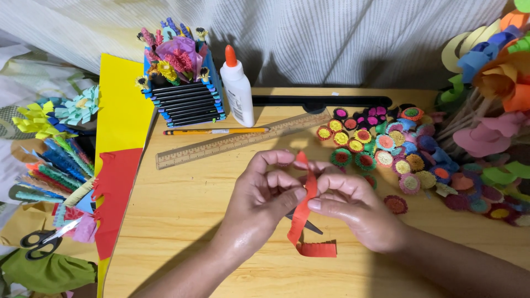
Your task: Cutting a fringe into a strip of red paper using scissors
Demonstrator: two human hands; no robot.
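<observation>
So I'm looking down at my hands in the middle of the frame, both pinched on a red strip [304,207] of fringed paper. Left hand [265,190] has thumb and fingers closed on it about halfway up, right hand [353,207] grips it from the other side, fingertips nearly touching the left ones. The strip stands up between them, top end poking above my fingers, bottom end curling down onto the table [193,209] just below. Something dark and pointed peeks out under my hands, can't tell what it is. Upper middle there's a ruler [237,142], a pencil [215,131] and a glue bottle [237,88]; to the right a big pile of rolled paper flowers [386,149]; scissors [41,240] sit way off at lower left. My guess on what could go wrong: the paper is thin and fringed, so pinching too hard or pulling the hands apart could tear it at a cut. The loose tail could also snag on the table and kink, and a wide elbow swing on the right could scatter those flowers.
</observation>
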